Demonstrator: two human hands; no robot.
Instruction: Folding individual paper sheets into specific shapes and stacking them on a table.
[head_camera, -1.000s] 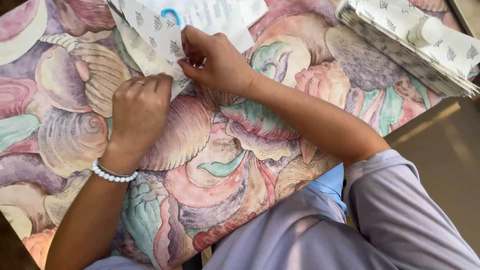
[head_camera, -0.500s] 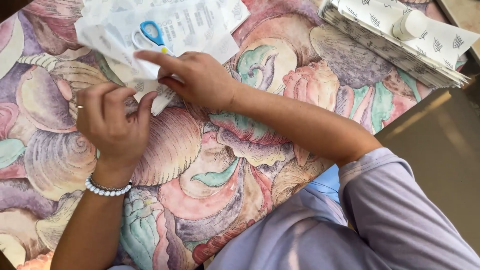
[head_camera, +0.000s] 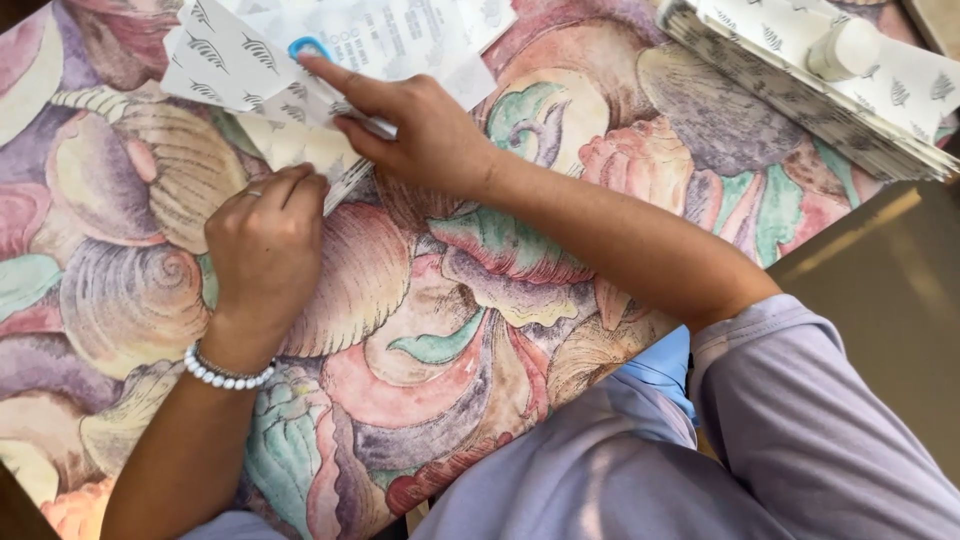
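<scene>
Paper (head_camera: 235, 70) in the form of a white sheet printed with small dark fern sprigs lies at the upper left of the table, on a tablecloth (head_camera: 420, 330) painted with large seashells in pink, lilac, teal and cream. Beside it we see a second white sheet (head_camera: 400, 40) covered in fine grey print, its text too small to make out. We count one blue handle loop of a pair of scissors (head_camera: 308, 47) showing between the two sheets; the blades are hidden. At the upper right we count one stack of patterned papers (head_camera: 800, 90), many leaves thick, and one pale cylindrical container (head_camera: 845, 48) lying on top of it.

We count two hands, both belonging to the camera wearer. The right hand (head_camera: 425, 130) reaches across from the lilac sleeve (head_camera: 800, 400), its index finger stretched straight so that the tip touches the blue loop, while its other fingers curl down and pinch the lower edge of the fern-print paper. The left hand (head_camera: 265, 245) rests knuckles up on the tablecloth just below that paper, fingers bent inward and closed against the sheet's bottom corner; whether it truly grips the corner we cannot tell. We note one ring on a left finger and one bracelet of white beads (head_camera: 225, 372) at the left wrist.
</scene>
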